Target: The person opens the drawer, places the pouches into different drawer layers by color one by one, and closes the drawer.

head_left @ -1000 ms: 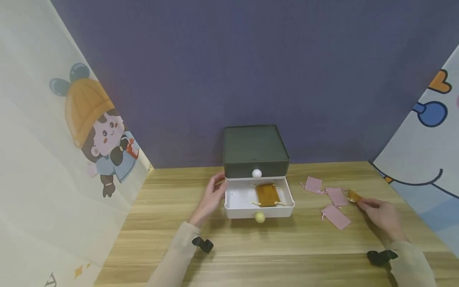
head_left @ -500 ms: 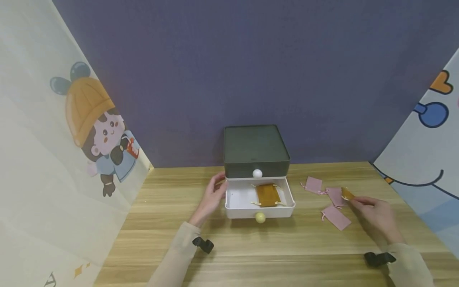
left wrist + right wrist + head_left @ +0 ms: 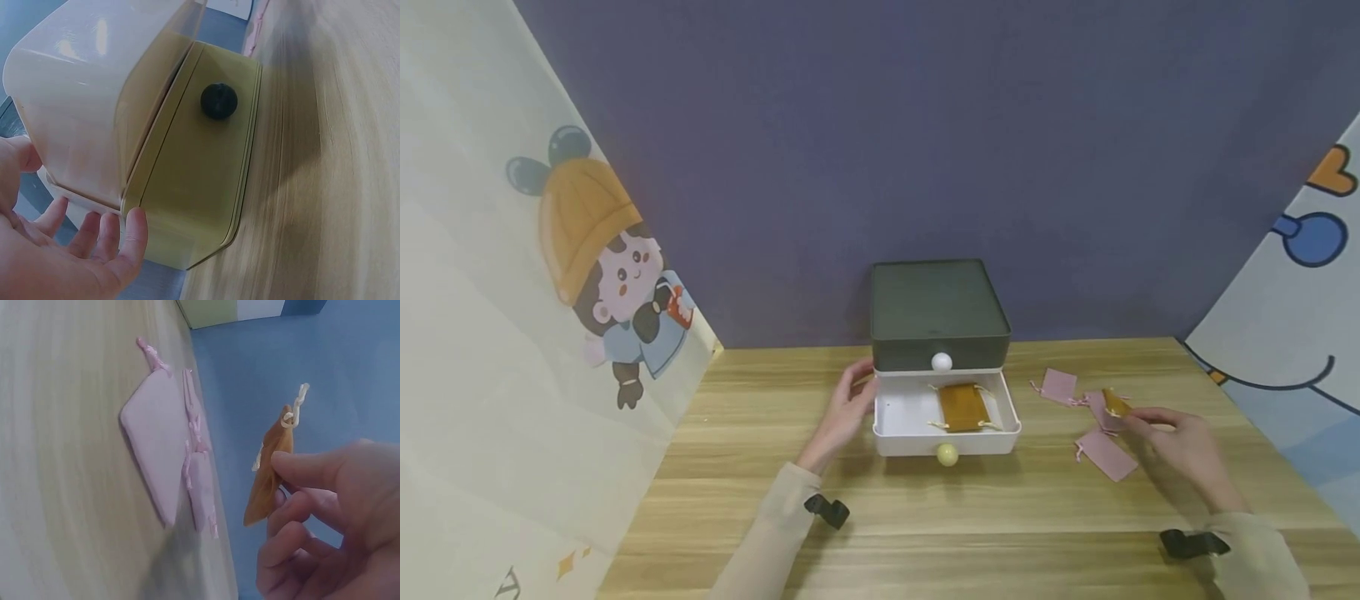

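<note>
My right hand (image 3: 1191, 450) pinches a small mustard drawstring pouch (image 3: 269, 469) between thumb and fingers, held up off the table with its cream cords dangling. In the head view it overlaps a pink pouch (image 3: 1096, 407). My left hand (image 3: 842, 417) rests its fingertips on the left side of a small drawer unit (image 3: 938, 304). The white drawer (image 3: 902, 446) is pulled out and holds another mustard pouch (image 3: 964, 407), lying flat toward its right side. Below it, the left wrist view shows a closed yellowish drawer (image 3: 194, 162) with a dark knob (image 3: 219, 101).
Two more pink pouches, one farther back (image 3: 1059, 387) and one nearer (image 3: 1106, 455), lie flat on the wooden table (image 3: 955, 542) right of the unit. A dark blue panel (image 3: 880, 150) stands behind. Printed sheets flank both sides.
My right hand has moved a little left with the mustard pouch, which now overlaps the middle pink pouch. The left hand and the drawer stay as they were.
</note>
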Available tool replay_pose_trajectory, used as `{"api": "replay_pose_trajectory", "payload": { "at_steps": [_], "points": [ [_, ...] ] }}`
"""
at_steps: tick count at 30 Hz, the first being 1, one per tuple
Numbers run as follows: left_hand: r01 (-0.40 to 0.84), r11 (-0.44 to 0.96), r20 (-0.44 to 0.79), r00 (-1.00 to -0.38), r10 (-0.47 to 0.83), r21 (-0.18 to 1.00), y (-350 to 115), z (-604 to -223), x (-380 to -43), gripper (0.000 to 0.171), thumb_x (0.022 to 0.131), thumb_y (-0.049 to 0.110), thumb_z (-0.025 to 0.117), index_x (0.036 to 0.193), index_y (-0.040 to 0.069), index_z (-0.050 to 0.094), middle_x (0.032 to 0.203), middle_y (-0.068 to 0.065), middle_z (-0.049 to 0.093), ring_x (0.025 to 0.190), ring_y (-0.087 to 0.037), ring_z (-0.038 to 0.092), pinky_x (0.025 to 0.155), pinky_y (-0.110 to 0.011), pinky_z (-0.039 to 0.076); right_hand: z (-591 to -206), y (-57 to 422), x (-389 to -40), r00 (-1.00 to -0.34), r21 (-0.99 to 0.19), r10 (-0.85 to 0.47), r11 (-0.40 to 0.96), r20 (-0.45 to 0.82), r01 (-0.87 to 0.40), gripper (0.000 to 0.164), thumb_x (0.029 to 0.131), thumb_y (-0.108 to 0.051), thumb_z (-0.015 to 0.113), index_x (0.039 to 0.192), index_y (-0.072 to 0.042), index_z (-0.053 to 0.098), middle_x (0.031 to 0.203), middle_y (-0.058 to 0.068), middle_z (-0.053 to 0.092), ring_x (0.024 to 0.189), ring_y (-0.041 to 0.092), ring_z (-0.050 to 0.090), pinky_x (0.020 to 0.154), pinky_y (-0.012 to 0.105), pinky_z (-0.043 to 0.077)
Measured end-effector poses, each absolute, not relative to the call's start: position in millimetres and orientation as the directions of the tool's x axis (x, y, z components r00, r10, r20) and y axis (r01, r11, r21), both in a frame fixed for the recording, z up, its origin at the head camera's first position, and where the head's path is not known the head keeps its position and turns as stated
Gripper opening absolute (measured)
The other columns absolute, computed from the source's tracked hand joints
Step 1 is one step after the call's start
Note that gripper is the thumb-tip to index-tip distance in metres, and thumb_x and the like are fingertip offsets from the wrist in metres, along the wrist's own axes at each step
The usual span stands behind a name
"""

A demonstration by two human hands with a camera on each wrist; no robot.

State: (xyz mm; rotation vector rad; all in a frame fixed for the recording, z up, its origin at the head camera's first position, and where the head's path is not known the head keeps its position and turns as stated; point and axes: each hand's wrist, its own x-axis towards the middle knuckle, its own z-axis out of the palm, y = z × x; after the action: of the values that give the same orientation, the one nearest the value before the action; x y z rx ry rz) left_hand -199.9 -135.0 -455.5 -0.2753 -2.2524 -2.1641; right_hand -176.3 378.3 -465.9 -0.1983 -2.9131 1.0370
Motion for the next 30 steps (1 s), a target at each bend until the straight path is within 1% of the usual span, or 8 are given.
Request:
{"api": "replay_pose_trajectory", "payload": {
  "at_steps": [5,9,15,19,21,23,27,30],
  "points": [
    [0.14,0.038,0.135,-0.983,0.124,0.989,-134,-455,-199,0.051,0.112,0.017,0.052,0.159,0.002,0.039,0.163,-0.025,0.043,0.141,-0.047,0.053,0.106,-0.044,0.06,-460,372,-172,-0.993,-0.629,0.114,0.771,-0.017,0.099,0.062,0.105,-0.053,0.062,0.133,0.001,0.071,0.138,0.035,0.065,0.091,0.017,0.059,0.067,0.027,0.042],
    [0.143,0.043,0.137,-0.983,0.12,0.989,-133,-455,-199,0.051,0.112,0.016,0.052,0.16,0.002,0.038,0.162,-0.025,0.043,0.141,-0.046,0.053,0.105,-0.043,0.06,-453,365,-169,-0.996,-0.62,0.091,0.781,-0.001,0.072,0.059,0.107,-0.05,0.06,0.133,0.002,0.071,0.139,0.037,0.063,0.095,0.027,0.06,0.065,0.029,0.04],
    [0.133,0.031,0.128,-0.985,0.115,0.991,-133,-454,-198,0.052,0.112,0.015,0.053,0.16,0.002,0.039,0.163,-0.024,0.044,0.142,-0.046,0.052,0.107,-0.047,0.059,-442,354,-165,-0.997,-0.61,0.072,0.791,0.037,0.035,0.056,0.108,-0.046,0.061,0.132,0.002,0.071,0.13,0.033,0.069,0.075,0.014,0.056,0.061,0.028,0.041],
    [0.135,0.032,0.131,-0.985,0.11,0.99,-133,-454,-198,0.051,0.112,0.015,0.053,0.159,0.002,0.04,0.163,-0.024,0.044,0.143,-0.047,0.052,0.108,-0.049,0.058,-436,346,-163,-0.997,-0.596,0.043,0.803,0.064,-0.004,0.052,0.106,-0.046,0.064,0.128,0.0,0.075,0.141,0.034,0.064,0.09,0.025,0.07,0.066,0.028,0.045],
    [0.134,0.033,0.13,-0.985,0.109,0.99,-133,-454,-198,0.051,0.112,0.015,0.053,0.159,0.002,0.04,0.163,-0.024,0.044,0.143,-0.046,0.052,0.109,-0.05,0.058,-434,343,-162,-0.997,-0.599,0.029,0.801,0.068,-0.017,0.05,0.106,-0.045,0.064,0.127,0.0,0.076,0.144,0.034,0.061,0.095,0.03,0.071,0.066,0.028,0.046],
    [0.132,0.033,0.128,-0.986,0.11,0.991,-133,-454,-199,0.051,0.112,0.015,0.053,0.159,0.002,0.04,0.163,-0.024,0.043,0.143,-0.046,0.052,0.109,-0.049,0.057,-433,341,-161,-0.998,-0.61,0.022,0.792,0.067,-0.023,0.049,0.106,-0.044,0.065,0.126,0.0,0.076,0.145,0.034,0.06,0.09,0.027,0.07,0.063,0.028,0.045],
    [0.126,0.04,0.121,-0.986,0.111,0.991,-134,-455,-200,0.051,0.112,0.016,0.053,0.159,0.002,0.039,0.164,-0.023,0.043,0.144,-0.045,0.052,0.11,-0.048,0.057,-431,335,-158,-0.998,-0.633,0.02,0.774,0.059,-0.022,0.05,0.105,-0.045,0.065,0.127,-0.001,0.075,0.144,0.033,0.062,0.073,0.006,0.057,0.056,0.027,0.043],
    [0.125,0.048,0.12,-0.987,0.109,0.991,-134,-456,-201,0.052,0.112,0.017,0.053,0.16,0.002,0.039,0.164,-0.024,0.043,0.144,-0.045,0.052,0.11,-0.048,0.057,-428,331,-155,-0.998,-0.654,0.014,0.756,0.059,-0.028,0.05,0.104,-0.046,0.067,0.127,-0.002,0.076,0.144,0.033,0.061,0.078,0.002,0.06,0.056,0.026,0.046]
  ]
}}
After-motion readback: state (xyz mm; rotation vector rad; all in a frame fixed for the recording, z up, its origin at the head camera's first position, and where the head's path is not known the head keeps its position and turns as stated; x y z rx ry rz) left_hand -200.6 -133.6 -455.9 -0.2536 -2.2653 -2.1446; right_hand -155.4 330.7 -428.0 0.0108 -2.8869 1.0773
